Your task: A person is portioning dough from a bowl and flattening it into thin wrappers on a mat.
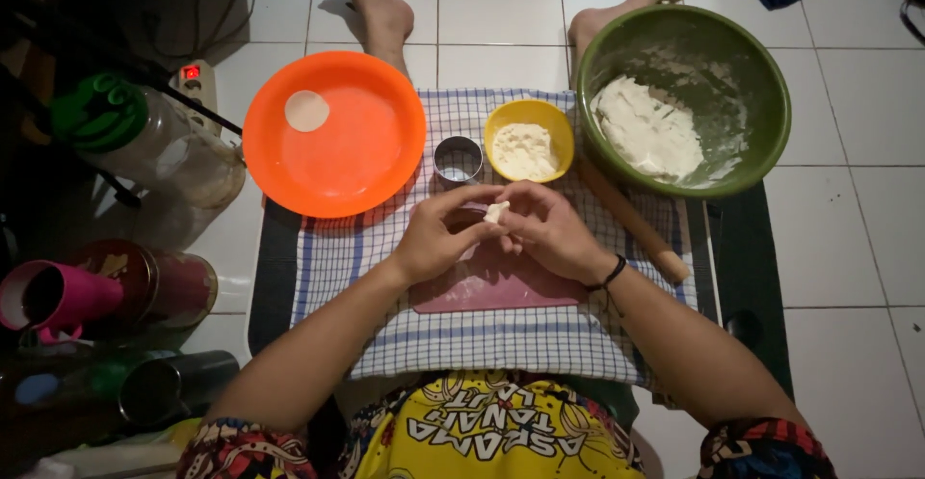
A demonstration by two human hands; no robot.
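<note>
A small piece of white dough [495, 212] is pinched between my left hand [438, 235] and my right hand [549, 230], held just above a pink cutting mat [491, 286]. The mat lies on a blue-checked cloth [453, 344]. An orange plate [356, 151] at the upper left carries one flat round dough disc [306, 111]. Beyond my hands stand a small metal ring cutter [458, 159] and a yellow bowl of flour [528, 140]. A big green bowl [761, 84] at the upper right holds a mass of dough [647, 132].
A wooden rolling pin [636, 224] lies beside the green bowl, right of my right hand. Jars and cups, among them a green-lidded jar [145, 137] and a pink cup [53, 296], crowd the left side. A power strip [193, 79] sits on the white tiled floor. Bare feet [381, 7] show beyond the plate.
</note>
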